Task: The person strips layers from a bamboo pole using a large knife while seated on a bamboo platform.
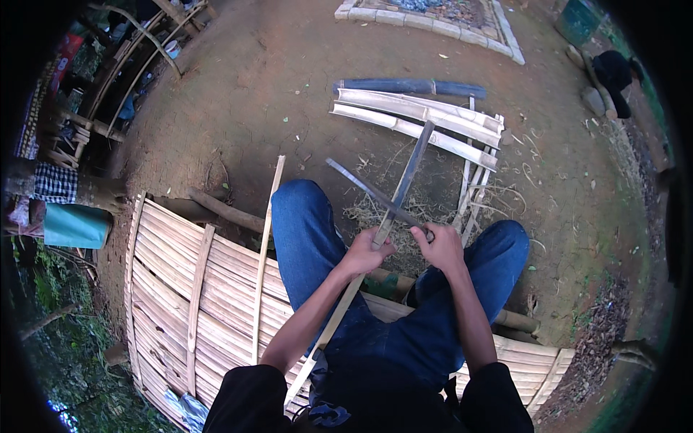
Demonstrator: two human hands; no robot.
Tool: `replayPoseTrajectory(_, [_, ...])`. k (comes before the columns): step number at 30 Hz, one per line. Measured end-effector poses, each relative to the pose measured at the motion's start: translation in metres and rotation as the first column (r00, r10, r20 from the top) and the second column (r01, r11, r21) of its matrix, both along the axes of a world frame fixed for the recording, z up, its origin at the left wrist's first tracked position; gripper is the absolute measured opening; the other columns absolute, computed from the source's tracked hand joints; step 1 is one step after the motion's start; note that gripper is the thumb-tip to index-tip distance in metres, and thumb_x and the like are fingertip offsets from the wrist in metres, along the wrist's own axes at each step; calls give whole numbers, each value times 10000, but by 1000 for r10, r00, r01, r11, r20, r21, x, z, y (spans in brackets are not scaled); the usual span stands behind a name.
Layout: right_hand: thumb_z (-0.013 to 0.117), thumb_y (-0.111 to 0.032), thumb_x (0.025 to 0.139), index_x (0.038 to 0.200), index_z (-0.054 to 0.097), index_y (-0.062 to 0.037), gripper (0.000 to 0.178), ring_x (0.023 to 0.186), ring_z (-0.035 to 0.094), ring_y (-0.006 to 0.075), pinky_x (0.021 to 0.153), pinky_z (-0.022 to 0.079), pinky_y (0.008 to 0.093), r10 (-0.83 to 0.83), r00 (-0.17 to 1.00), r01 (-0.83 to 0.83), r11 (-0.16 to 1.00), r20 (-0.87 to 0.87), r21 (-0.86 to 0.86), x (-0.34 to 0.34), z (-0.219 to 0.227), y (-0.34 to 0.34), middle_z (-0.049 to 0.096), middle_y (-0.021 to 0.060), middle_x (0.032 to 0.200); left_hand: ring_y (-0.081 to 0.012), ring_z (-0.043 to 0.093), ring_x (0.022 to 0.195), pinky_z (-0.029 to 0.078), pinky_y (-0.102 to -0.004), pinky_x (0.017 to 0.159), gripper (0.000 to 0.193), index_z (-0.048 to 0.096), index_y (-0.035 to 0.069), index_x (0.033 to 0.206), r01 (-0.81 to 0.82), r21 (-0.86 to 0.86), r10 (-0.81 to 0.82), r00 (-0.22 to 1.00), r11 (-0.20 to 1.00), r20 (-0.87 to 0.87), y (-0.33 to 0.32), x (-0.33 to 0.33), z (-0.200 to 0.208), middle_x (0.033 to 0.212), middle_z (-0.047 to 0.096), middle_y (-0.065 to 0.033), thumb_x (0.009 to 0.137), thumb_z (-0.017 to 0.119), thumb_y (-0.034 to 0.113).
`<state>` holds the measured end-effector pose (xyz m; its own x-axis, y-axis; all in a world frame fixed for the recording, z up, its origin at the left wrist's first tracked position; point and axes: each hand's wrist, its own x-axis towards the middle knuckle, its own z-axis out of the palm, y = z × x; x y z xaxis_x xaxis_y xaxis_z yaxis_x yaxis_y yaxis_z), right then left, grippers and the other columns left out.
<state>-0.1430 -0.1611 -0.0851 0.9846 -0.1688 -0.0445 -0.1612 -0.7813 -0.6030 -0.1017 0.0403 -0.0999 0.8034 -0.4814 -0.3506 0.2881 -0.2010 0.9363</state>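
A long bamboo strip (412, 166) slants from my lap out past my knees, dark skin showing on its far part. Around its middle, my left hand (367, 254) is closed. My right hand (442, 245) grips the handle end of a long-bladed knife (354, 180). The blade lies across the strip just beyond my left hand and points to the far left; the handle is mostly hidden by my fingers. Thin curled shavings (368, 213) lie on the ground ahead of my knees. Left of my left knee, another pale bamboo strip (265, 267) rests against the bench.
I sit on a bamboo-slat bench (164, 270). Split bamboo halves (415, 133) and a dark bamboo pole (404, 87) lie ahead, with narrow strips (473, 191) at their right. Farther off is a brick-edged pit (426, 23). A teal cloth (76, 225) hangs at left.
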Motion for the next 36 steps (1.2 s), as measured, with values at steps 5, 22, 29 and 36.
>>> replayPoseTrajectory(5, [600,-514,879,831,706,-36,492,608,645,369,581,499,440,-12,996,19,995,-83,96,-6,6,-7,596,186,567,-64,443,446,320,-250,369,199,546,44,886,60,92,-48,991,994,-128,2,1,18,614,497,15,864,702,166])
replayPoseTrajectory(22, [648,-571,815,736,701,-63,517,561,639,327,521,487,443,225,960,-231,973,164,14,-14,-6,-5,604,138,556,-42,387,394,253,-234,330,171,512,57,888,-26,43,34,980,999,-194,-2,-6,41,570,443,52,891,670,123])
replayPoseTrajectory(29, [649,-561,818,737,696,-63,507,538,627,342,528,490,438,-9,996,-3,991,91,130,-9,-14,-9,590,149,543,-46,367,360,247,-233,310,186,465,84,841,71,-94,-95,954,993,-283,4,1,33,537,436,45,902,641,83])
replayPoseTrajectory(36, [653,-568,803,735,710,-95,482,539,635,329,528,496,443,291,923,-274,956,250,-102,-15,3,0,593,142,545,-50,386,367,265,-235,317,141,502,66,836,87,31,-75,955,996,-286,9,-6,32,523,438,41,901,626,64])
